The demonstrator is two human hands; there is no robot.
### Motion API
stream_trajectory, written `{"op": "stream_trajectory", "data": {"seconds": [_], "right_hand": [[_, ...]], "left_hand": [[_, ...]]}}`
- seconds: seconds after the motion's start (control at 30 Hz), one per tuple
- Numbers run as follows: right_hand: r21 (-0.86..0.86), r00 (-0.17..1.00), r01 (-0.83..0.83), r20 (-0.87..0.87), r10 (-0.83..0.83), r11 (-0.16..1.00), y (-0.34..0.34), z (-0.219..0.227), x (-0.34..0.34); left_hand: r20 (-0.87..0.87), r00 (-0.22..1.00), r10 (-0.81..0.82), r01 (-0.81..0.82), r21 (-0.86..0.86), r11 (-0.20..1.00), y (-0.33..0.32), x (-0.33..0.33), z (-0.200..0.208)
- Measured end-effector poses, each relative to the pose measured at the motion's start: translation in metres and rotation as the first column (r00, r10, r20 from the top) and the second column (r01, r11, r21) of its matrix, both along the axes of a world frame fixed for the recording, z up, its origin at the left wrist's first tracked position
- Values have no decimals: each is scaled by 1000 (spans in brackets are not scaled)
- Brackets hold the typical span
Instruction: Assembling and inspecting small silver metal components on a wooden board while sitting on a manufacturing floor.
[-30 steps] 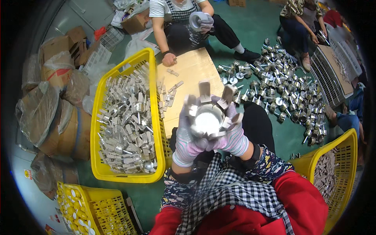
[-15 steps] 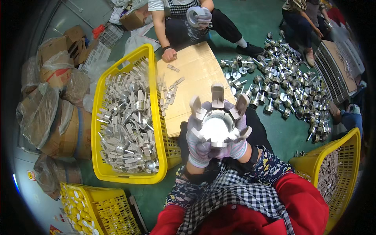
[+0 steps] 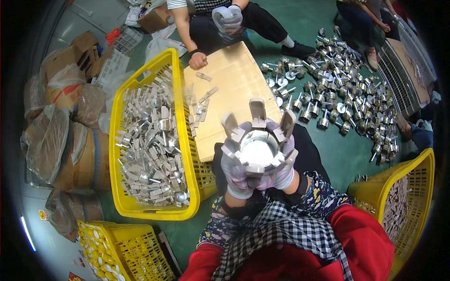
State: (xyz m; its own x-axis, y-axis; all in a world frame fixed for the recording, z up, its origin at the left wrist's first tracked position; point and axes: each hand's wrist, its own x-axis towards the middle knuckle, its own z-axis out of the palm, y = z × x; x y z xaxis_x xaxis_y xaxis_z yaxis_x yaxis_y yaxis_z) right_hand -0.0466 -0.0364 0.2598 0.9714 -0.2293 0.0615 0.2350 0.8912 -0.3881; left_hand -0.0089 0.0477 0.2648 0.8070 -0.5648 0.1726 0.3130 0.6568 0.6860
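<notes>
Both of my gloved hands are raised in front of my lap around one round, shiny metal cup-like part (image 3: 257, 152). Several grey tabs stand out around its rim, and its inside glares bright white. My left hand (image 3: 236, 177) wraps the left side, and my right hand (image 3: 284, 177) wraps the right side. The fingers of both are closed on it from below and behind, partly hidden by the tabs. Just beyond it lies a sheet of cardboard (image 3: 229, 84) with several loose grey clips (image 3: 200, 112) along its left side.
Left of me stands a yellow basket (image 3: 190, 140) full of grey-and-metal pieces. Another yellow basket (image 3: 429, 187) is at right, a third (image 3: 140, 253) at lower left. Metal parts (image 3: 337, 93) are heaped on the floor. Across the cardboard a person's gloved hand (image 3: 232, 19) holds a pale ring.
My hands and the metal part have barely moved. The view has shifted slightly. The person opposite has lowered the ring a little, and it is blurred.
</notes>
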Motion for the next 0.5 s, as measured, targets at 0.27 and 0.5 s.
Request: {"op": "stream_trajectory", "data": {"seconds": [0.27, 0.5], "right_hand": [[-762, 795, 524, 275, -541, 382, 1, -17, 11], [-860, 905, 355, 217, -366, 366, -16, -18, 14]], "left_hand": [[90, 996, 28, -52, 285, 957, -2, 20, -15], [-203, 976, -76, 74, -15, 997, -2, 29, -30]]}}
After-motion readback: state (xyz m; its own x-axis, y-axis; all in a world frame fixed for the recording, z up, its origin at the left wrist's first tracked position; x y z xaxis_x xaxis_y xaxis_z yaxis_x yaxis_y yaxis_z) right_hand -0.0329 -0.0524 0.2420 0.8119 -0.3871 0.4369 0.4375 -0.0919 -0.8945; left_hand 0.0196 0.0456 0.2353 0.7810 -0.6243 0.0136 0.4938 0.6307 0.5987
